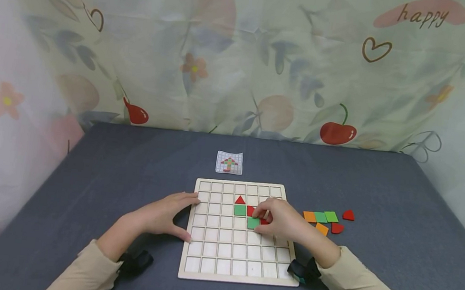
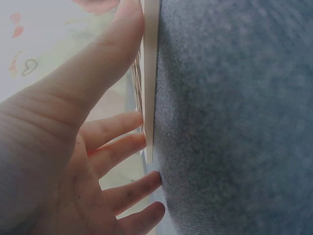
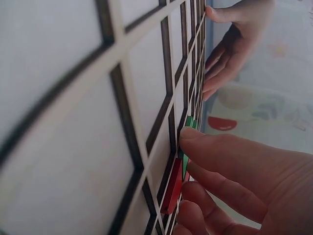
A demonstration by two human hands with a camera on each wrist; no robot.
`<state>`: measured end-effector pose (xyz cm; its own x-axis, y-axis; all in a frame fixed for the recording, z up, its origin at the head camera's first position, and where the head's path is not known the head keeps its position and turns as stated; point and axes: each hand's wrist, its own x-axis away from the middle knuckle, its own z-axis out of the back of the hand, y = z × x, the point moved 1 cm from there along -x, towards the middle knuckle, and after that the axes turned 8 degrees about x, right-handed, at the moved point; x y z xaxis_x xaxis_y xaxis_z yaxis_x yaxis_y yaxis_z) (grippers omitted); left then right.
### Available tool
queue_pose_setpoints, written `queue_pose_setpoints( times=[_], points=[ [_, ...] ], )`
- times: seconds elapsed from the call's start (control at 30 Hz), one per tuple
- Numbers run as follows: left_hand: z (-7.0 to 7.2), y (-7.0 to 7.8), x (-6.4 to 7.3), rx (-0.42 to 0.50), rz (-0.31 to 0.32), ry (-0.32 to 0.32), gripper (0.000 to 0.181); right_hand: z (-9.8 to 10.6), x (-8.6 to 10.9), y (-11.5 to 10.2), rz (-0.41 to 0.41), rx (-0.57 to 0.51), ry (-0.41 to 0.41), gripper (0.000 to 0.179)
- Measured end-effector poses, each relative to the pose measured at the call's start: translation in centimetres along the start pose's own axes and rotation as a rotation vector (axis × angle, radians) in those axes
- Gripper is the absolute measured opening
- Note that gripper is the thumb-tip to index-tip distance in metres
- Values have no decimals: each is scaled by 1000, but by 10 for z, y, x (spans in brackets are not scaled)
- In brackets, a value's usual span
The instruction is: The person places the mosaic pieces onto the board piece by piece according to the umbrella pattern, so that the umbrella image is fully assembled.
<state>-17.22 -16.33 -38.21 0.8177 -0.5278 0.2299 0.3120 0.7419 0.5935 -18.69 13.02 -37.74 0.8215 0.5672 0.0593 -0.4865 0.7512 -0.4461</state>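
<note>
A pale wooden grid board [image 1: 236, 266] lies on the table. At its left edge rests my left hand [image 1: 161, 216], thumb and fingers spread and fairly straight along the rim. My right hand [image 1: 284, 220] is over the upper right part of the grid, pinching a green square tile [image 1: 253, 223] between thumb and fingers; the tile looks slightly tilted in the right wrist view. Beside it sits a red tile [image 3: 172, 188], partly covered by the hand in the head view. A red triangle [image 1: 240, 200], another green square [image 1: 240, 210] and a red piece [image 1: 250, 210] lie in nearby cells.
Loose tiles lie right of the board: orange squares [image 1: 309, 216], green squares [image 1: 330, 216] and red rounded pieces [image 1: 348, 215]. Behind the board is a small card [image 1: 229, 163] with a coloured grid picture. A patterned curtain [image 1: 241, 69] hangs beyond the dark table [image 1: 137, 153].
</note>
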Motion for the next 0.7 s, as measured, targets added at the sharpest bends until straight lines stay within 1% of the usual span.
queue_pose_setpoints(
  times=[0.23, 0.33, 0.5, 0.7],
  points=[
    [0, 0, 0, -1, 4, 0, 91, 4, 2, 3, 2, -15, 7, 19],
    [-1, -1, -1, -4, 5, 2, 91, 11, 4, 9, -5, -27, 37, 20],
    [-1, -1, -1, -5, 0, 3, 91, 28, 13, 25, -67, -41, 90, 23],
    [-1, 0, -1, -7, -1, 5, 91, 45, 26, 50, -141, -49, 93, 26]
  ],
)
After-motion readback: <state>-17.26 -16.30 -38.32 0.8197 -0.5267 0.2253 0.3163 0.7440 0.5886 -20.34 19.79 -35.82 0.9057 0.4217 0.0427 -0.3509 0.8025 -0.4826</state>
